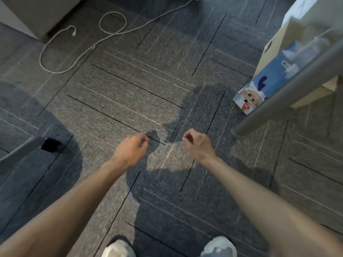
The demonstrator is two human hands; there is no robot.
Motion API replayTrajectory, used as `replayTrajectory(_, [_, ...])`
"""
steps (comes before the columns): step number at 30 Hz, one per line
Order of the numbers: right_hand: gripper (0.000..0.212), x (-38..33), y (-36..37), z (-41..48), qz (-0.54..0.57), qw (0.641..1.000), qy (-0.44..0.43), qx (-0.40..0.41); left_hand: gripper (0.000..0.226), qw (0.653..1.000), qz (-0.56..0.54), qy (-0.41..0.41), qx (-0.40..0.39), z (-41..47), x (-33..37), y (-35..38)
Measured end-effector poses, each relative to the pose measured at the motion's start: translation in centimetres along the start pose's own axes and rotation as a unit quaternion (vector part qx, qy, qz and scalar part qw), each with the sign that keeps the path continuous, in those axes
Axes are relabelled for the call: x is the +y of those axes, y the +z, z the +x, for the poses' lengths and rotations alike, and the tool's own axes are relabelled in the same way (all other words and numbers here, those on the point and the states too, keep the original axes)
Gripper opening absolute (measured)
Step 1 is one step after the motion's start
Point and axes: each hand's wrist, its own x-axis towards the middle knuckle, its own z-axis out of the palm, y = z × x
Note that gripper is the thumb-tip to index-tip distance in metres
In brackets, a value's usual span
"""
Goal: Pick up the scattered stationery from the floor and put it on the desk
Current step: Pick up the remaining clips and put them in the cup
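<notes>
Both hands hang above the carpeted floor [130, 86], left of the grey table leg [289, 93] — left hand [130, 149] and right hand [198, 145] loosely curled, gripping nothing visible. A blue cartoon box [274, 75] stands just behind that leg; a white cable [104, 39] loops far to its left. Where the stationery lies cannot be told.

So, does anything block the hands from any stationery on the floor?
No stationery shows. The left hand and right hand hang over bare carpet; the cable lies well ahead.
</notes>
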Motion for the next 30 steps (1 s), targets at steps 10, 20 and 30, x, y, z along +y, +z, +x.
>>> replayTrajectory(10, [0.007, -22.9, -26.2, -15.7, 0.096, 0.992, -0.029, 0.082, 0.019, 0.999, -0.021, -0.004, -0.037, -15.6, 22.0, -26.5])
replayTrajectory(20, [0.004, -42.0, -49.8, -19.3, 0.076, 0.97, -0.144, 0.18, 0.014, 0.995, -0.053, 0.049, 0.062, -20.4, 36.3, -49.4])
replayTrajectory(30, [0.013, -46.6, -59.1, -6.1, -0.078, 0.974, -0.073, 0.2, 0.016, 0.982, -0.112, 0.135, 0.065, -11.5, 38.2, -59.7])
